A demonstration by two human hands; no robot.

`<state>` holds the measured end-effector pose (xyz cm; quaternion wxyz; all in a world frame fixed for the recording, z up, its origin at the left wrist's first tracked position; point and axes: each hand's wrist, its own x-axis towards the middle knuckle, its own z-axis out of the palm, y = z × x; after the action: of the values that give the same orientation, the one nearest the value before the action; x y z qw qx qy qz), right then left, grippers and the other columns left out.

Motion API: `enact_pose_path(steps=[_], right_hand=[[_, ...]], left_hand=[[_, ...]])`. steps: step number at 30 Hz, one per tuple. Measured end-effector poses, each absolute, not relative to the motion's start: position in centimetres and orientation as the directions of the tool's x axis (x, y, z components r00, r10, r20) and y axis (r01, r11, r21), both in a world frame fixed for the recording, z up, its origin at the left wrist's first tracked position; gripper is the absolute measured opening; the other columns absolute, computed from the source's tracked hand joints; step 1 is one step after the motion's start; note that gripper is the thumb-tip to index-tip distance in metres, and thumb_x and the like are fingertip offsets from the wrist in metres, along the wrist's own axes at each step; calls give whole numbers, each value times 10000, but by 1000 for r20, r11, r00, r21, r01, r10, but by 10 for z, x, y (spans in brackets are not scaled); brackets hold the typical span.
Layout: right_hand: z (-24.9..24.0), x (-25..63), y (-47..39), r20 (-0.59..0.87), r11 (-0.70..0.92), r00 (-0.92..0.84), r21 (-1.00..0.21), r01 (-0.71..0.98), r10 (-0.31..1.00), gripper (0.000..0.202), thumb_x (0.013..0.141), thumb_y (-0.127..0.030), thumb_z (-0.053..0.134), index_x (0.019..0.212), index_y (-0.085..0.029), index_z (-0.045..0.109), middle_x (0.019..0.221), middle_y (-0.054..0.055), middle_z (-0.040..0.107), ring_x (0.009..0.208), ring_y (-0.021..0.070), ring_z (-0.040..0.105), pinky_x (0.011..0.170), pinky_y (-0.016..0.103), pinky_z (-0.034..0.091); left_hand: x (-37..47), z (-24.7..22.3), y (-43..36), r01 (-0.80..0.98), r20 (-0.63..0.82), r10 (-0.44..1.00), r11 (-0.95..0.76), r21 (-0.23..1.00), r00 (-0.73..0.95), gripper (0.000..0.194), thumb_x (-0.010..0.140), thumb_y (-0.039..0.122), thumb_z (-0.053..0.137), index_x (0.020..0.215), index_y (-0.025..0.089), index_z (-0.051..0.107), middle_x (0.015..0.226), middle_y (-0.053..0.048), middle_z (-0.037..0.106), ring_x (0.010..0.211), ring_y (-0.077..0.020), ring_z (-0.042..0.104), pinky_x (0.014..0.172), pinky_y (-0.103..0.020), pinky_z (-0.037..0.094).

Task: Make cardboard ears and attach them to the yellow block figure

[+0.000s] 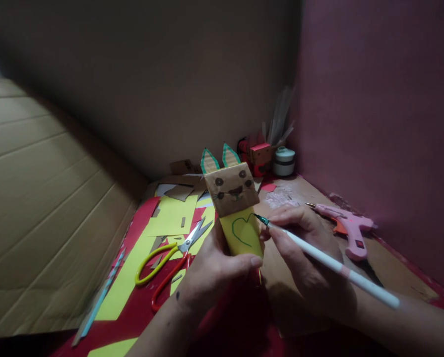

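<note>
My left hand (pixel 222 258) is wrapped round the lower part of a paper animal figure (pixel 232 191), thumb across its front. The figure has a brown box-shaped head with a drawn face, two pointed ears edged in green, and a yellow body. On that yellow front is a green heart outline, unclosed at the lower right. My right hand (pixel 307 248) pinches a white marker (pixel 329 260). The marker's green tip is at the upper right curve of the heart, touching or very near the paper.
Scissors (pixel 186 245) with one yellow and one red handle lie open among yellow paper sheets (pixel 173 213). A pink glue gun (pixel 355 230) rests at the right. Behind stand a red paper figure (pixel 259 157) and a lidded jar (pixel 284 161). Cardboard (pixel 39 208) leans at the left.
</note>
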<state>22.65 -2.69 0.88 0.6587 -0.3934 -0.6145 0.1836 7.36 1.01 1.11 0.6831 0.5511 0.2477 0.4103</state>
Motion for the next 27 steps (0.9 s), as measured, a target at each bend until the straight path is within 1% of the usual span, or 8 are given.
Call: enact_pose_path(steps=[4,11,16,22,27], right_hand=[[9,226,-27,664,616,189,-744,258,723,104,874,-183,533,936,-267,537,759,-23,572,721,127,580,545,241,468],[9,226,-27,660,603,203,-746,282,723,93,863,-175,531,901,-260,538,792,-15,576,753,136,588,579,263,461],[8,227,-28,644,600,174,-761,248,745,98,862,-164,533,903,-253,539,812,-18,582,743,131,589,630,278,462],[9,228,-27,673,626,156,-734,265,723,116,844,-137,537,886,-244,543,802,-18,606,765,130,589,591,249,457],[8,230,-28,669,626,141,-736,256,729,121,837,-129,532,871,-243,548,802,-14,608,765,139,589,614,271,453]], left_hand=[[73,12,10,-288,113,831,59,956,545,416,694,110,734,1081,170,592,1074,-91,646,1004,-266,597,792,-309,488],[74,14,9,-293,121,839,47,955,530,427,689,110,745,1082,170,590,1037,-80,663,973,-247,614,790,-300,491],[74,15,8,-314,129,835,55,948,535,421,685,113,753,1070,171,594,1008,-72,671,914,-222,631,784,-293,496],[76,15,8,-328,125,854,56,943,506,428,672,92,757,1059,169,592,989,-65,679,907,-223,643,773,-286,503],[77,16,7,-337,101,869,80,938,485,450,653,90,765,1061,152,588,1005,-76,684,910,-237,646,758,-296,509]])
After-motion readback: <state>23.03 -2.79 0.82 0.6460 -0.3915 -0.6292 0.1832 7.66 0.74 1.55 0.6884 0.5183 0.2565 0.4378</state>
